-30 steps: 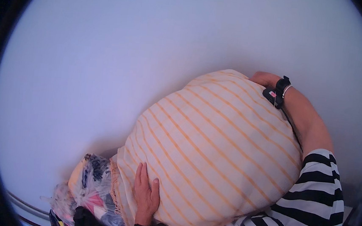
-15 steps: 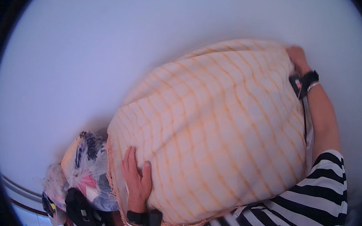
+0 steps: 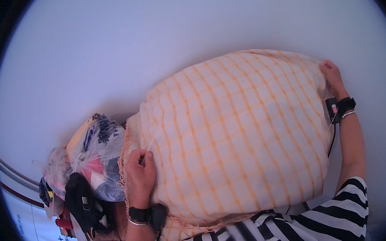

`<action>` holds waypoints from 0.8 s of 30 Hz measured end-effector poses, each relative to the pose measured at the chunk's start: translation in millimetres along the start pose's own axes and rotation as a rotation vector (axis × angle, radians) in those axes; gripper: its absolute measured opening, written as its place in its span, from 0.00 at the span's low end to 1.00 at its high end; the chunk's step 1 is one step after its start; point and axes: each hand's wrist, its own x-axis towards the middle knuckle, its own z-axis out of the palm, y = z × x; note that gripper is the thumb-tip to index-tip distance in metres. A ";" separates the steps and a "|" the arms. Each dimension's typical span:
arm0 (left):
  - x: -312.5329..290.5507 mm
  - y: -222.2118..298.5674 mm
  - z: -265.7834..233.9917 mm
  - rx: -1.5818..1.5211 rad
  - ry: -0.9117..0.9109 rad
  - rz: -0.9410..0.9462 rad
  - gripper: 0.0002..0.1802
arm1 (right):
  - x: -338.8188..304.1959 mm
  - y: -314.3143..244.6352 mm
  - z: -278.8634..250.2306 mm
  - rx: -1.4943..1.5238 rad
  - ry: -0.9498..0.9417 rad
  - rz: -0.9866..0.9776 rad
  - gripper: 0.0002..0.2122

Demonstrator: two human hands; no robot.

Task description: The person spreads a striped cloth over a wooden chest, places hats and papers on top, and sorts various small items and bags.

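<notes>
A cream cloth with orange stripes and a fringed edge point(image 3: 237, 137) is draped over something large and bulky, which it hides. My left hand point(image 3: 140, 175) pinches a fold of the cloth near its left fringe. At the far right corner, my right hand point(image 3: 332, 77) has its fingers closed on the cloth's edge. Each wrist wears a black band, and a small black device point(image 3: 332, 108) with a cable shows beside the right one.
A white wall point(image 3: 94, 45) rises behind the cloth. To the left are clear plastic bags stuffed with clothes point(image 3: 101, 158), a black strapped bag point(image 3: 84, 202) and a small red object point(image 3: 63, 223). Lower left, pale panels point(image 3: 31, 221) carry dark markings.
My left hand has gone from lying flat on the cloth to pinching a fold. My right hand has shifted slightly right and down, and the cloth lies smoother and tauter.
</notes>
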 end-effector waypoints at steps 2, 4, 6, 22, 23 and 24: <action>-1.8 -8.7 -3.1 0.015 -0.005 0.001 0.04 | 4.8 -21.4 -5.2 -0.029 -0.077 -0.016 0.07; -4.1 -14.3 -7.5 0.080 -0.056 0.028 0.05 | 13.8 -25.2 -17.0 -0.397 -0.212 -0.073 0.07; -3.7 -12.3 -10.6 0.184 -0.156 0.071 0.05 | 10.6 -39.6 -18.0 -0.981 -0.517 0.051 0.05; 18.0 32.6 54.9 0.343 -0.336 0.251 0.36 | 132.9 -22.5 172.5 -0.475 -0.562 -0.281 0.15; 15.0 33.5 54.4 0.316 -0.348 0.232 0.36 | 129.9 -5.2 188.2 -0.430 -0.658 -0.267 0.15; 16.6 34.1 52.3 0.287 -0.358 0.212 0.36 | 127.4 10.9 201.4 -0.382 -0.747 -0.239 0.15</action>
